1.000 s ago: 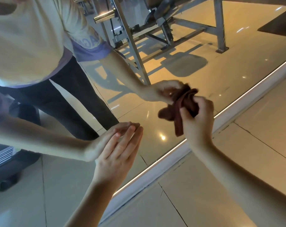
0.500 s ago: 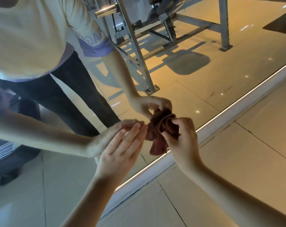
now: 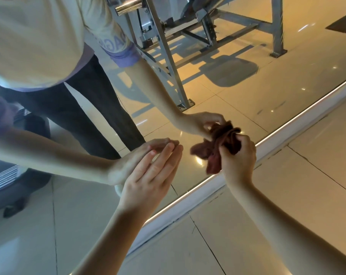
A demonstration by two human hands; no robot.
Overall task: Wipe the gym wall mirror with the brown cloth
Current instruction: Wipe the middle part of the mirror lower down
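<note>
We lose part of the brown cloth (image 3: 205,151) behind our right hand (image 3: 239,163) — the gym machine (image 3: 168,56) runs off the top edge, and the sleeve lettering (image 3: 111,44) at upper left is too blurred to read.

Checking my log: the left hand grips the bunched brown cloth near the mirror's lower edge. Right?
No. The right hand grips the bunched brown cloth near the mirror's lower edge; the left hand is open, holding nothing. The head view shows it.

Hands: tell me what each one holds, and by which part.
The right hand grips the brown cloth around its bunched middle, one end hanging loose. The left hand holds nothing.
</note>
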